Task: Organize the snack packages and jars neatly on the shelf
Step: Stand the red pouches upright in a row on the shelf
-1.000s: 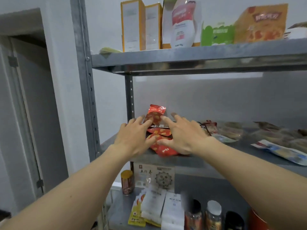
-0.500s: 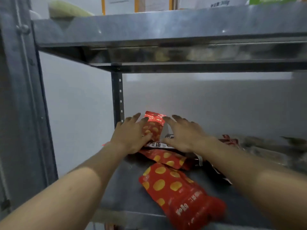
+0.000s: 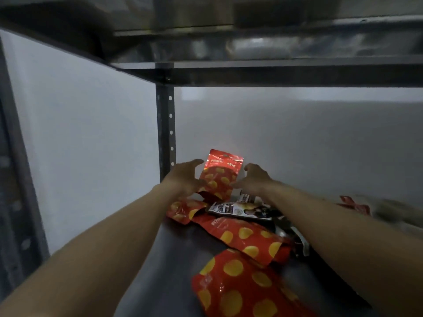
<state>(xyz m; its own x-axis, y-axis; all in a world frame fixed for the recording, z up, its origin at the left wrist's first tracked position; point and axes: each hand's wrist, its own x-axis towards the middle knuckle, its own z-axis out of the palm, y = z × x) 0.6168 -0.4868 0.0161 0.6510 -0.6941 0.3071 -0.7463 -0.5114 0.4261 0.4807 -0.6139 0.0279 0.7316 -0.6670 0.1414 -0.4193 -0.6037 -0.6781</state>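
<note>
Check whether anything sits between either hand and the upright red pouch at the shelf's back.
Nothing visible. The left hand and right hand flank the upright red pouch, touching its side edges. The flat pouches lie nearer the camera, not between.

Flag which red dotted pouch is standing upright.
The rear pouch, between the left hand and right hand, beside the shelf post; the others lie flat.
</note>
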